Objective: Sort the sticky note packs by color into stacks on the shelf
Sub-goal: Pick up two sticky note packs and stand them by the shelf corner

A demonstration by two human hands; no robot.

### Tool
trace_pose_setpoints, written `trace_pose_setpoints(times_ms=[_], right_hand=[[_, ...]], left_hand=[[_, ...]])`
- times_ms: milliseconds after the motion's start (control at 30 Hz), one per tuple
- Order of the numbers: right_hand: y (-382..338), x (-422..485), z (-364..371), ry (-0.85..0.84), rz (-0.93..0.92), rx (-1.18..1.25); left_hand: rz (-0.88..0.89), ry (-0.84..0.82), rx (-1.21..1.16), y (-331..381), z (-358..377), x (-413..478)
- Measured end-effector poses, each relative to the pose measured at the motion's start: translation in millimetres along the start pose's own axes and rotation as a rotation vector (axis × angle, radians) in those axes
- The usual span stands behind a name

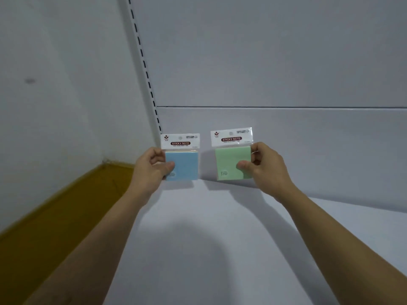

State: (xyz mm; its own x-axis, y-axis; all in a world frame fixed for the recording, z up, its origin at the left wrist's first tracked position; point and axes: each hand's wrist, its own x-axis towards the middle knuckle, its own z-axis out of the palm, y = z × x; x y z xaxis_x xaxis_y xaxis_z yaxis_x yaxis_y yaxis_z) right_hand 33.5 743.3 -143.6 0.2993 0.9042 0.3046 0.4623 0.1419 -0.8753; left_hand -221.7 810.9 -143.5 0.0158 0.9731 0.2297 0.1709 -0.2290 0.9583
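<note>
Beyond both outstretched arms, two packs stand upright near the shelf's (209, 216) back panel (286, 139); contact with the shelf cannot be confirmed. The left hand (152, 168) pinches the blue pack (185, 166) by its left edge, and the right hand (264, 166) pinches the green pack (229, 159) by its right edge. Risk noted: both are edge grips on glossy wrapping, so either pack may tip forward once released. Further risk: the packs are near each other, so stacks built here could mix colours.

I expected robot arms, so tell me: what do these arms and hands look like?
They are a person's. The left hand and right hand are bare, no gloves, rings or watch showing, and no sleeves reach into view.
</note>
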Motion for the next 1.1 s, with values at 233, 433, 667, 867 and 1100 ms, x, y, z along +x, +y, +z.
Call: trace_pose_setpoints(times_ms=[233,433,667,867,1100], right_hand=[[4,-12,5,0.157,0.135,-0.085],[13,-19,43,0.249,0.226,-0.124],[24,-8,86,0.243,0.262,-0.157],[38,-9,90,0.327,0.243,-0.128],[48,-4,89,0.324,0.233,-0.159]], left_hand=[[-0.004,-0.199,-0.133,-26,16,37],[-0.017,-0.289,-0.233,-52,21,56],[-0.047,-0.267,-0.197,-87,22,67],[-0.035,-0.232,-0.165,-98,24,73],[-0.009,-0.145,-0.084,-102,30,73]])
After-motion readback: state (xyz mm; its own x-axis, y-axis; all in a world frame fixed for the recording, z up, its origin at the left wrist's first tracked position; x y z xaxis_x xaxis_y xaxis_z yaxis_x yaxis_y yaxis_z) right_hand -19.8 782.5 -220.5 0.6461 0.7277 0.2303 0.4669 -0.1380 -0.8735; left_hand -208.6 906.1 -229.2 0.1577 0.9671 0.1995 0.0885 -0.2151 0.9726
